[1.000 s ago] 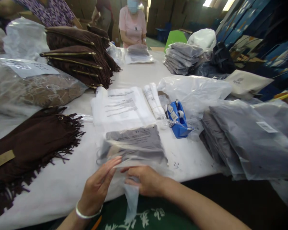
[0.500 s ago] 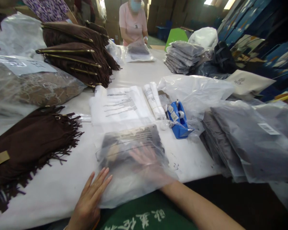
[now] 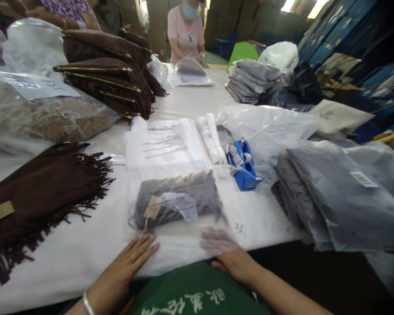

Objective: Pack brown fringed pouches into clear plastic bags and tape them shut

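Observation:
A dark fringed bag (image 3: 203, 197) lies in a clear plastic bag (image 3: 180, 245) on the white table in front of me. Its brown cardboard tag (image 3: 153, 207) and a piece of whitish film show through the plastic. My left hand (image 3: 134, 253) rests flat on the plastic bag's lower left edge, fingers stretched out. At the lower right, my right hand (image 3: 226, 251) has its fingers extended under or against the film, partly veiled by it. Neither hand grips anything visible.
Printed plastic bags (image 3: 166, 144) and a blue tape dispenser (image 3: 244, 168) sit just beyond. Brown fringed bags (image 3: 46, 183) lie at left, with more stacked (image 3: 101, 74) behind. Bagged grey items (image 3: 335, 192) are piled at right. A co-worker (image 3: 186, 35) stands at the far end.
My right hand has drawn back toward me from inside the plastic bag to its near edge. The film lies flatter and the brown tag shows clearly. My left hand stays by the edge.

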`<state>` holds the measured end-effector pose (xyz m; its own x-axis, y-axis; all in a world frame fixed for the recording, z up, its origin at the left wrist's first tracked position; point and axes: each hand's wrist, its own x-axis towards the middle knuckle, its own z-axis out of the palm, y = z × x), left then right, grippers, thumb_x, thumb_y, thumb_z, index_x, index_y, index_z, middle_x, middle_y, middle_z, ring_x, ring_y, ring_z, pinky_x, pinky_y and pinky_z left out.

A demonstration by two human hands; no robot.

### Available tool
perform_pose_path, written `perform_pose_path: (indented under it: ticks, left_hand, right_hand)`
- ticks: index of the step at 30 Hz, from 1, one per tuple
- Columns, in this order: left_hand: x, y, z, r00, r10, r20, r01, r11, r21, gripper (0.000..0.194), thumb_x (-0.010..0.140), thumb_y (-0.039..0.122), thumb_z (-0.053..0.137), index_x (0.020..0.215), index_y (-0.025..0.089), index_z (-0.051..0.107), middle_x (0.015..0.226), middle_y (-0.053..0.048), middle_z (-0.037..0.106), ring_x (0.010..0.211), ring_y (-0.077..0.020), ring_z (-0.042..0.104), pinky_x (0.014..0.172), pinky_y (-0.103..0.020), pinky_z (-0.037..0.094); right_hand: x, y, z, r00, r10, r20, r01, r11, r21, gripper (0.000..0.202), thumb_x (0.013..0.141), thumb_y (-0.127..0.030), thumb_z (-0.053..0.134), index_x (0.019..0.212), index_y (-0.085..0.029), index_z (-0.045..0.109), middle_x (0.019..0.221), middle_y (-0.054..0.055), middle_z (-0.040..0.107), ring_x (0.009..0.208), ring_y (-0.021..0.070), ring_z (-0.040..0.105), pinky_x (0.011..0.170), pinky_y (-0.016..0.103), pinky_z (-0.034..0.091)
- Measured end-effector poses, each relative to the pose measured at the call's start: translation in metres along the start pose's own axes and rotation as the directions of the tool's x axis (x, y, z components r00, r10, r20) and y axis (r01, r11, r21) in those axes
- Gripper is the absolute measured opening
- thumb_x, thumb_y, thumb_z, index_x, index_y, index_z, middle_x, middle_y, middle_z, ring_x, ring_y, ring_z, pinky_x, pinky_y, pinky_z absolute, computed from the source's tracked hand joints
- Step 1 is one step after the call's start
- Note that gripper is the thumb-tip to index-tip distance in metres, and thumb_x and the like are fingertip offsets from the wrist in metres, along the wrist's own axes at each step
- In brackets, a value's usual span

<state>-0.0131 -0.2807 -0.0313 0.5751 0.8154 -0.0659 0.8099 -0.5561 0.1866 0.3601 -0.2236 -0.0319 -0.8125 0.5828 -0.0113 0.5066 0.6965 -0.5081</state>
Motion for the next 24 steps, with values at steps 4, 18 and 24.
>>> perform_pose_path:
  ticks: [4, 18, 24]
  left_hand:
    - [0.000, -0.009, -0.018, 0.993, 0.106, 0.049, -0.100, 0.989, -0.109, 0.084, 0.067, -0.003, 0.036, 0.142, 0.033, 0.027, 0.144, 0.001, 0.037, 0.128, -0.0193, 0.041, 0.102, -0.038, 0.041]
    - [-0.013, -0.020, -0.003, 0.959, -0.126, -0.252, 0.007, 0.904, -0.428, 0.035, 0.086, 0.017, 0.051, 0.119, 0.029, 0.056, 0.124, -0.003, 0.060, 0.118, -0.0177, 0.052, 0.102, -0.031, 0.042]
    - [0.011, -0.012, 0.002, 0.706, -0.596, -0.384, 0.442, 0.793, -0.419, 0.025, 0.090, 0.039, 0.044, 0.095, 0.022, 0.061, 0.089, -0.003, 0.070, 0.080, -0.0163, 0.067, 0.075, -0.024, 0.053]
  right_hand:
    - [-0.008, -0.021, -0.047, 0.989, 0.059, 0.133, -0.095, 0.956, 0.279, 0.034, 0.094, -0.026, 0.042, 0.127, -0.026, 0.054, 0.117, 0.004, 0.065, 0.106, 0.0155, 0.060, 0.094, 0.027, 0.045]
    - [0.002, 0.050, -0.071, 0.995, -0.049, 0.082, 0.028, 0.970, 0.240, 0.069, 0.069, -0.007, 0.052, 0.136, -0.026, 0.043, 0.133, 0.006, 0.052, 0.124, 0.0202, 0.046, 0.110, 0.043, 0.028]
    - [0.016, 0.058, -0.034, 0.953, 0.154, -0.261, -0.101, 0.973, 0.205, 0.032, 0.086, -0.018, 0.042, 0.109, -0.023, 0.064, 0.105, 0.005, 0.069, 0.101, 0.0190, 0.061, 0.098, 0.041, 0.042]
